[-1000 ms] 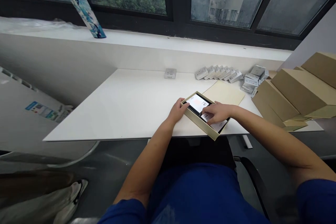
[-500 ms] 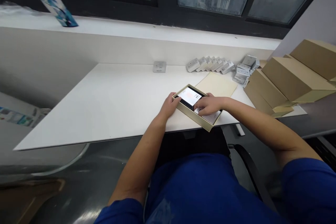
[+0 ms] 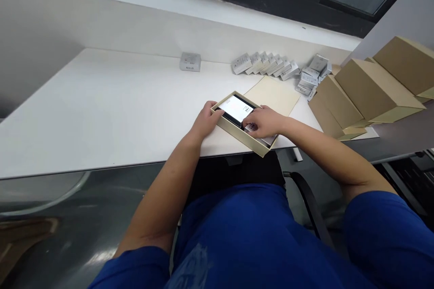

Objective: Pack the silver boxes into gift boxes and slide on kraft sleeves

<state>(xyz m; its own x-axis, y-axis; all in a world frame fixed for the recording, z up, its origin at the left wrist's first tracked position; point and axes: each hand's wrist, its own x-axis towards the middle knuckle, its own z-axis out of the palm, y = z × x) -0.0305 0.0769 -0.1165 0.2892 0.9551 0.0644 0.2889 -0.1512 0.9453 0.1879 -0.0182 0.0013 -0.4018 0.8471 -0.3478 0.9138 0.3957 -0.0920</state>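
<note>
Box (image 3: 243, 137) juts past the table's (image 3: 135, 113) near edge, its rim pinched between the left hand's (image 3: 205, 121) thumb and fingers, seemingly for steadiness; the half-curled right hand (image 3: 266, 122) partly covers a small carton (image 3: 251, 127) inside, its grip impossible to tell.

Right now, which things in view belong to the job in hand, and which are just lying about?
Likely in the job: open box, held by left hand; white pack inside; small pack under right hand.

Lying about, untouched by hands (some may be stock): cream sheet; lone silver box; silver row; silver pile; brown cartons.
</note>
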